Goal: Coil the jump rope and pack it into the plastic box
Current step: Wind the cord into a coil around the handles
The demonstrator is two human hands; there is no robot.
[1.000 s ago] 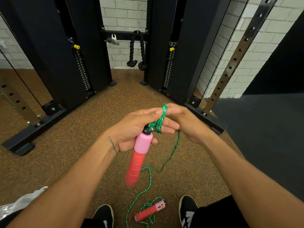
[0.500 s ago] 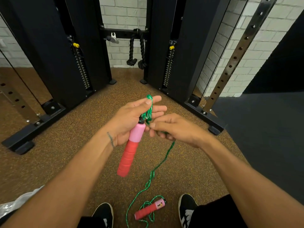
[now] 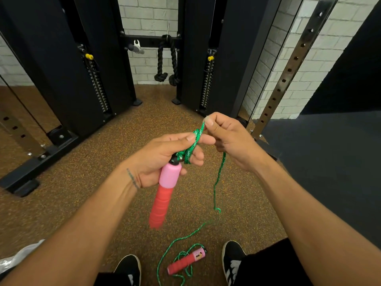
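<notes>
Rope (image 3: pixel 190 150) wraps my left fingers (image 3: pixel 203 139), which also grip the pink handle (image 3: pixel 170 176); my right fingers (image 3: pixel 212 125) pinch it just above them, slack trailing to the floor (image 3: pixel 82 203)

Floor: we see speckled brown rubber flooring (image 3: pixel 82 203), meeting a darker mat (image 3: pixel 329 162) on the right.
Wall: white-painted brick wall (image 3: pixel 148 13) runs behind and to the right.
Machine: we face a black cable machine, its left tower (image 3: pixel 51 69) and right tower (image 3: pixel 237 48) joined by a crossbar (image 3: pixel 148 41).
Weight stacks: one on each tower, each with a yellow selector pin (image 3: pixel 89 56).
Hanging: a black triceps rope (image 3: pixel 167 65) dangles from the crossbar.
Right side: a steel upright (image 3: pixel 288 73) punched with holes.
Light: even indoor light.
</notes>
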